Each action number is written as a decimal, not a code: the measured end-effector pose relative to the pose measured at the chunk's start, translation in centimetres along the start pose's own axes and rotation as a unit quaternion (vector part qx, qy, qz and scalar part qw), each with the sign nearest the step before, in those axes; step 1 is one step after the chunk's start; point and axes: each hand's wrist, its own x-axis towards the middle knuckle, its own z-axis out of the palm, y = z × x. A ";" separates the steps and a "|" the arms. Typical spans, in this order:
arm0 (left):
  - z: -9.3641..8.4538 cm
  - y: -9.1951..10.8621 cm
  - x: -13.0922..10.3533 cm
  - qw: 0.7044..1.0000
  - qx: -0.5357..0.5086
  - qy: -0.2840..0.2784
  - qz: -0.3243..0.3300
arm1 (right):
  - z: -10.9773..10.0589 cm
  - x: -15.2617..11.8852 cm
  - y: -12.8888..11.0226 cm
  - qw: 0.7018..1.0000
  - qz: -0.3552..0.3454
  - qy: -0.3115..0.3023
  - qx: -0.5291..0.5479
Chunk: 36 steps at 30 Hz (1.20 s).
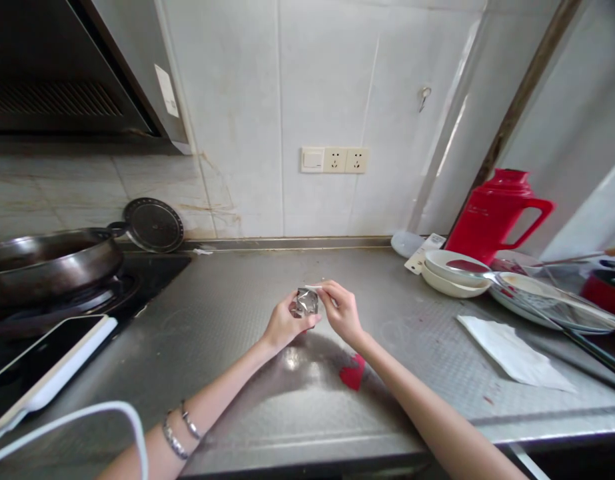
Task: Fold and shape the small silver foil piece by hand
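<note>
My left hand is closed around a small, shiny silver packet that looks like crinkled foil or clear-dark film. Just to its right, my right hand pinches a thin white strip at the packet's top edge. What exactly the strip is, I cannot make out. Both hands are held above the steel counter, close together. On the counter below my right wrist lies a torn-looking red piece. Part of another red bit shows under the packet.
A pan sits on the stove at left, with a phone in a white holder and a white cable nearer me. To the right are stacked bowls, a red thermos and a white tissue. Wall sockets face me.
</note>
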 end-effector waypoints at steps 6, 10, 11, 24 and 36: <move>0.2 0.3 -0.1 0.999 -0.042 -0.007 -0.028 | -0.2 -0.3 -0.9 0.998 -0.058 -0.005 0.038; 0.2 0.6 0.0 0.998 -0.042 0.013 -0.054 | 0.0 -0.1 -0.5 0.997 0.033 0.016 0.063; 0.2 0.6 0.0 0.997 -0.042 0.018 -0.060 | 0.1 0.0 -0.2 0.995 0.069 0.016 0.077; -1.0 -0.2 1.0 0.993 -0.032 -0.006 -0.111 | -0.9 1.0 0.2 0.885 0.198 -0.276 0.317; -2.6 0.3 1.2 0.978 -0.053 -0.166 -0.114 | 0.0 0.6 -0.2 0.913 0.225 -0.196 0.278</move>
